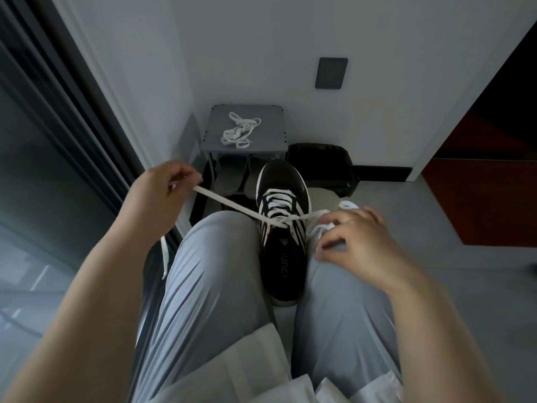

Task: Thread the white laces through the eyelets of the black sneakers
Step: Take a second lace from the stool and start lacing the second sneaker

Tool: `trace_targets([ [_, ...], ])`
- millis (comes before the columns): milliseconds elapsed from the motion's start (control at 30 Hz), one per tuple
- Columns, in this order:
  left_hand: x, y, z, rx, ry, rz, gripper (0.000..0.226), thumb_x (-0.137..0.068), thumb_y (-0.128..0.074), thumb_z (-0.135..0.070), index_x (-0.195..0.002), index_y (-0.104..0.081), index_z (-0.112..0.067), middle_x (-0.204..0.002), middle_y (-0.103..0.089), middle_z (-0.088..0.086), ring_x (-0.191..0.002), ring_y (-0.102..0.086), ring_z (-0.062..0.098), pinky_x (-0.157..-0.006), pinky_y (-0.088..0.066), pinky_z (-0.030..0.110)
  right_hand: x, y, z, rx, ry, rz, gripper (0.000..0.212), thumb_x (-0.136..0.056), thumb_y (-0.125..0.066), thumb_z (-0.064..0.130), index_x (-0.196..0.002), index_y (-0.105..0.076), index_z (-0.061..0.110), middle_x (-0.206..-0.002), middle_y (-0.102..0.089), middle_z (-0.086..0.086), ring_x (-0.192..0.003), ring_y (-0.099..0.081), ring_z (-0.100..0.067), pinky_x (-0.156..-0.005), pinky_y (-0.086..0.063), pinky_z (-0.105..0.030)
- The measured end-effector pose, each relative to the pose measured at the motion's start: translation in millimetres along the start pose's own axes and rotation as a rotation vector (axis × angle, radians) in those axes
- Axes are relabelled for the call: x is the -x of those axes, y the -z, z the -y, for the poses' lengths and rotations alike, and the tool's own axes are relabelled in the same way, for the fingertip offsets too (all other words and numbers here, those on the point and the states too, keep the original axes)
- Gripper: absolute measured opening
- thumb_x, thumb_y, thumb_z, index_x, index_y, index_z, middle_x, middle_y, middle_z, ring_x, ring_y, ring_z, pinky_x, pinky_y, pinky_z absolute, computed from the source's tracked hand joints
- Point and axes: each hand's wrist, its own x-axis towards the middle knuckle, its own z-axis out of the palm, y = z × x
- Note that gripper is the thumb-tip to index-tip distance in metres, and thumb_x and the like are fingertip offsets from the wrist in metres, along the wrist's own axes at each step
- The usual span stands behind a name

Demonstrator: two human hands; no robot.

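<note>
1. white, flat and slack: free tail of the white lace [165, 257] hanging below the left wrist, probably with tension wanted only on the stretch toward the shoe.
2. left grip [162, 190] raised out to the side, fingers and thumb curled into a pinch on that lace; held high and wide, likely to draw slack out through the eyelets.
3. taut strand [232, 206] running down and right from the pinch to the crossing over the tongue, straight, so under pull.
4. grey trouser knees [215, 271] pressed to either side of the shoe, seemingly as a clamp, leaving both grips free for the lace.
5. further back, a spare lace [239, 130] heaped loose on a grey rack [270, 117] against the wall, well apart from both grips; presumably parked there for the second sneaker, nowhere in view.
6. black sneaker [280, 181] between the knees, toe pointing away, heel toward the body, white rungs laced from the toe up to about the middle; upper eyelets seemingly not yet filled, though hard to tell.
7. other strand [315, 214] leaving the crossing to the right, short and nearly level.
8. right grip [357, 242] just beside the sneaker's right flank, fingers curled down over a bunch of the same lace; low and close, probably to anchor that side against the pull from the left.
9. judged stage: mid-lacing, snugging a crossing ahead of the next pair of eyelets.
</note>
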Motion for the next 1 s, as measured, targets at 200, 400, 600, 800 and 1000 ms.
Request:
trace_targets([
  [200,16,-39,-25,-0.083,-0.202,-0.032,0.027,-0.080,-0.069,-0.021,-0.107,-0.065,-0.020,-0.094,-0.056,-0.009,-0.095,-0.047,0.013,-0.084,-0.033,0.031,-8,-1,-1,-0.409,0.082,-0.460,0.013,-0.082,-0.060,0.032,-0.082,-0.072,0.025,-0.104,-0.064,0.019,-0.115,-0.051,-0.011,-0.102,-0.030,-0.020],
  [400,41,-85,-43,-0.122,-0.138,0.145,0.008,-0.077,-0.071,-0.034,-0.084,-0.069,-0.033,-0.088,-0.050,-0.015,-0.094,-0.040,0.014,-0.074,-0.018,0.024,-10,-6,18,-0.493,0.059,-0.272,0.025,-0.096,-0.049,0.019,-0.115,-0.066,0.021,-0.091,-0.062,0.027,-0.088,-0.056,0.009,-0.076,-0.039,-0.002],
  [600,44,-95,-44,-0.184,-0.077,0.084,0.013,-0.076,-0.071,-0.038,-0.089,-0.070,-0.037,-0.088,-0.042,-0.015,-0.089,-0.029,0.009,-0.073,-0.013,0.021,-11,-9,13,-0.326,0.005,-0.211,0.015,-0.089,-0.061,0.027,-0.098,-0.073,0.026,-0.094,-0.071,0.011,-0.090,-0.065,-0.004,-0.081,-0.051,-0.031],
  [800,43,-101,-43,-0.190,-0.085,0.087,0.018,-0.077,-0.069,-0.041,-0.095,-0.071,-0.037,-0.090,-0.042,-0.014,-0.091,-0.028,0.009,-0.074,-0.012,0.022,-13,-13,17,-0.445,-0.102,-0.231,0.006,-0.082,-0.070,0.023,-0.078,-0.066,0.025,-0.078,-0.069,0.012,-0.079,-0.067,-0.004,-0.078,-0.053,-0.039],
  [1000,44,-101,-44,-0.205,-0.067,0.116,0.018,-0.079,-0.067,-0.043,-0.095,-0.071,-0.038,-0.091,-0.041,-0.015,-0.093,-0.030,0.010,-0.077,-0.012,0.022,-20,-15,24,-0.434,-0.129,-0.240,0.008,-0.083,-0.068,0.022,-0.076,-0.069,0.025,-0.072,-0.061,0.016,-0.076,-0.063,-0.003,-0.078,-0.052,-0.034],
])
